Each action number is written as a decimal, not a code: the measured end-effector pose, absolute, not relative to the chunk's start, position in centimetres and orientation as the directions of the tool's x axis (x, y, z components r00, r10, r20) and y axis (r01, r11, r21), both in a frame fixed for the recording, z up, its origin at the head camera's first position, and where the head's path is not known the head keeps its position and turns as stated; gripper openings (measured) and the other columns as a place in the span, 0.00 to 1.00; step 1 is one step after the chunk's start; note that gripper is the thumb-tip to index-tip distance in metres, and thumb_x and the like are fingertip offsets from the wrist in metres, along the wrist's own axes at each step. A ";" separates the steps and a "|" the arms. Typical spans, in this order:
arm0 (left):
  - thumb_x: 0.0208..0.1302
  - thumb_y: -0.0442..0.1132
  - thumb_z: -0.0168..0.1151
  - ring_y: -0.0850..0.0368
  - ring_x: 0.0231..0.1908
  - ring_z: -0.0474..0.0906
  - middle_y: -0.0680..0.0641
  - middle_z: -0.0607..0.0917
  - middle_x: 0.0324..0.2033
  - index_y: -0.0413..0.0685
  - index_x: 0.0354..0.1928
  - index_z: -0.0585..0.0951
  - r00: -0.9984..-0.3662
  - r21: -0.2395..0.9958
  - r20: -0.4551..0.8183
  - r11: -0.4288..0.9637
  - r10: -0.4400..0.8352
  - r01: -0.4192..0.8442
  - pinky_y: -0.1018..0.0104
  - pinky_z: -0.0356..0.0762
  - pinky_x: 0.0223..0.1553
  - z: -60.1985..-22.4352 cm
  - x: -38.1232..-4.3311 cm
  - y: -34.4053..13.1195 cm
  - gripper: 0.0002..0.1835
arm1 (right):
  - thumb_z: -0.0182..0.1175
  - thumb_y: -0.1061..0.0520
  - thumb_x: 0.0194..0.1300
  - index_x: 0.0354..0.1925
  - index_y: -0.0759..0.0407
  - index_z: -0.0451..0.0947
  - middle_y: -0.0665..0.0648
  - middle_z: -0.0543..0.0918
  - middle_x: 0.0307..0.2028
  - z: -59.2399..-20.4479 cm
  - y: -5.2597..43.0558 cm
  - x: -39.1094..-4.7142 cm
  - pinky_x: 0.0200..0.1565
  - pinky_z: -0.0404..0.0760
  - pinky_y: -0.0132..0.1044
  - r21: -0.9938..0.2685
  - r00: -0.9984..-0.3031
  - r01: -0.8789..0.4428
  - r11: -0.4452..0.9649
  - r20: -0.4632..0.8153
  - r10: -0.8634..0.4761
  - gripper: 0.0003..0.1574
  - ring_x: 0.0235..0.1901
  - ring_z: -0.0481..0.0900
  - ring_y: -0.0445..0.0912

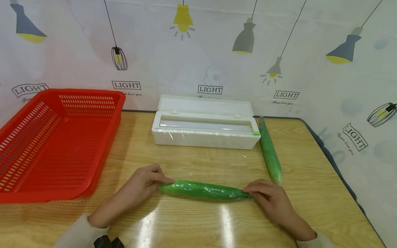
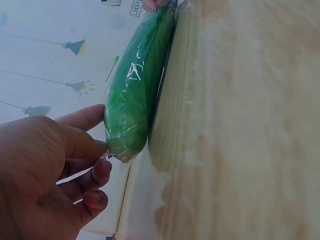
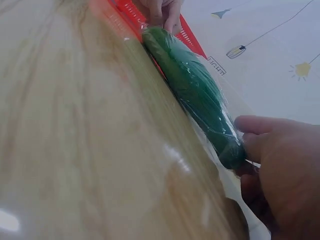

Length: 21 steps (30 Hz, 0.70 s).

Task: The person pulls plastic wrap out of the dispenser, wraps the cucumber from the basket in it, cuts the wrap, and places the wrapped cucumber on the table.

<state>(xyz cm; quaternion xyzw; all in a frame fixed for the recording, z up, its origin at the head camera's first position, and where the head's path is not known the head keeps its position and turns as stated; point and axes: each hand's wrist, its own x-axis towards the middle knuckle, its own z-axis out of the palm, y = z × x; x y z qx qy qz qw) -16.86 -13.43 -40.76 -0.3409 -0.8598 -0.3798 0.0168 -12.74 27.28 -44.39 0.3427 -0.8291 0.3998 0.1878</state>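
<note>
A green cucumber [image 1: 204,190] wrapped in clear, shiny plastic film lies sideways between the two hands, near the middle of the table. My left hand [image 1: 144,182] pinches the gathered film at its left end; in the left wrist view, a twist of film [image 2: 106,155] shows between the fingers. At the opposite end, my right hand [image 1: 273,199] pinches the film, with thumb and index finger against the tip. From the right wrist, the cucumber [image 3: 195,90] appears with film drawn tight and creased along its side.
A white cling film dispenser [image 1: 206,139] with its lid raised stands at the back. Beside it, a second wrapped cucumber [image 1: 270,153] lies at the right. A large red plastic basket [image 1: 107,148] occupies the left side. The wooden table [image 1: 192,224] meets a printed curtain behind.
</note>
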 end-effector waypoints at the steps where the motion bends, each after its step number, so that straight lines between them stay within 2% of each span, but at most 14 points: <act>1: 0.51 0.16 0.61 0.64 0.29 0.69 0.59 0.75 0.29 0.51 0.43 0.88 -0.769 0.641 0.279 0.485 0.574 0.595 0.71 0.72 0.28 -40.8 -16.8 -13.4 0.24 | 0.66 0.80 0.46 0.42 0.54 0.85 0.51 0.84 0.39 -44.3 27.3 -12.7 0.45 0.75 0.24 -0.548 -0.716 -0.697 0.463 0.559 -0.417 0.29 0.40 0.81 0.43; 6: 0.52 0.17 0.60 0.59 0.35 0.76 0.54 0.80 0.34 0.48 0.46 0.87 -0.786 0.617 0.258 0.530 0.562 0.582 0.67 0.77 0.35 -40.9 -16.6 -13.5 0.23 | 0.63 0.78 0.53 0.45 0.53 0.84 0.51 0.83 0.42 -43.8 27.6 -12.5 0.49 0.72 0.24 -0.574 -0.767 -0.641 0.509 0.476 -0.430 0.27 0.44 0.79 0.43; 10: 0.54 0.20 0.63 0.52 0.42 0.80 0.49 0.84 0.40 0.46 0.46 0.87 -0.815 0.609 0.252 0.569 0.522 0.553 0.58 0.78 0.43 -41.0 -16.4 -13.5 0.20 | 0.61 0.78 0.54 0.49 0.56 0.82 0.55 0.82 0.46 -43.7 27.9 -12.5 0.52 0.70 0.26 -0.563 -0.740 -0.671 0.482 0.473 -0.478 0.27 0.47 0.78 0.46; 15: 0.57 0.22 0.62 0.49 0.46 0.80 0.46 0.85 0.42 0.44 0.46 0.86 -0.846 0.655 0.229 0.566 0.482 0.500 0.54 0.77 0.47 -41.2 -16.3 -13.5 0.17 | 0.72 0.66 0.51 0.52 0.54 0.81 0.54 0.80 0.50 -44.0 28.1 -12.4 0.55 0.66 0.24 -0.588 -0.767 -0.637 0.500 0.417 -0.487 0.28 0.50 0.76 0.46; 18: 0.61 0.26 0.62 0.51 0.46 0.80 0.47 0.85 0.43 0.42 0.47 0.85 -0.858 0.676 0.211 0.564 0.469 0.474 0.56 0.77 0.47 -41.2 -16.2 -13.4 0.13 | 0.75 0.59 0.48 0.52 0.50 0.81 0.50 0.80 0.49 -44.2 28.1 -12.4 0.51 0.69 0.24 -0.586 -0.796 -0.601 0.544 0.384 -0.468 0.30 0.49 0.76 0.44; 21: 0.60 0.35 0.66 0.56 0.41 0.79 0.50 0.84 0.41 0.41 0.49 0.84 -0.862 0.693 0.187 0.559 0.471 0.456 0.61 0.78 0.43 -41.3 -16.2 -13.5 0.14 | 0.73 0.59 0.52 0.51 0.48 0.82 0.46 0.80 0.47 -44.3 28.0 -12.6 0.43 0.74 0.26 -0.589 -0.816 -0.576 0.566 0.371 -0.444 0.26 0.45 0.78 0.41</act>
